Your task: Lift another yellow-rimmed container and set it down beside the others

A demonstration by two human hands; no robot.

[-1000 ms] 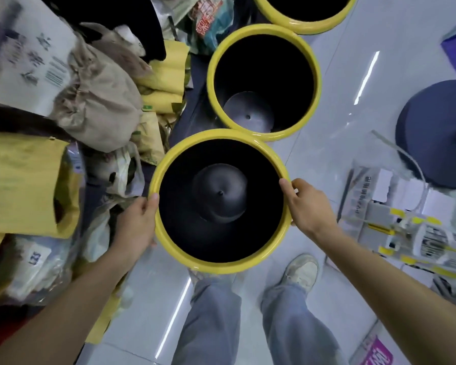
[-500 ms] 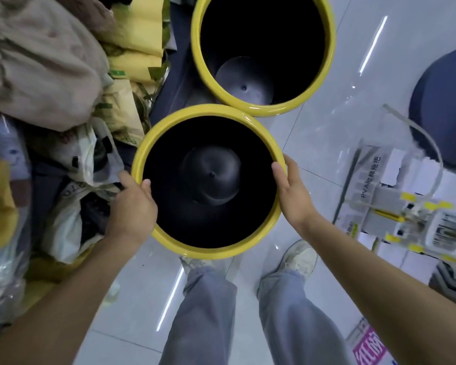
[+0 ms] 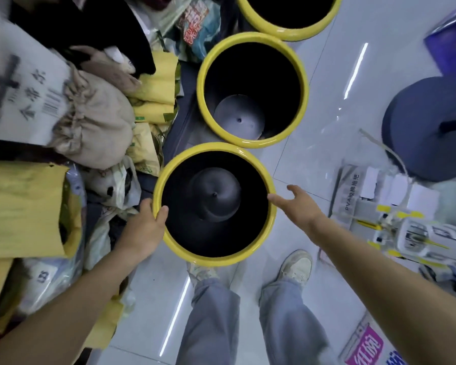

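Note:
A yellow-rimmed bin (image 3: pixel 184 251) with a black inside stands on the floor in front of my feet. My left hand (image 3: pixel 145 227) grips its left rim, thumb hooked over the inner edge. My right hand (image 3: pixel 298 204) hovers just off the right rim, fingers spread and relaxed, one fingertip at or near the rim. A second identical bin (image 3: pixel 303 83) stands right behind the first, their rims almost touching. A third bin (image 3: pixel 287 35) is partly in view at the top.
Sacks, yellow bags and plastic bags (image 3: pixel 95 127) are piled along the left. A dark round stool (image 3: pixel 429 127) and packaged goods (image 3: pixel 395 219) lie on the right. My shoes (image 3: pixel 296 267) stand on the white tiled floor (image 3: pixel 327 143).
My right hand has let go of the near bin's rim and opened beside it. The bin now stands lower, on the floor behind the second one. My left hand still holds the rim.

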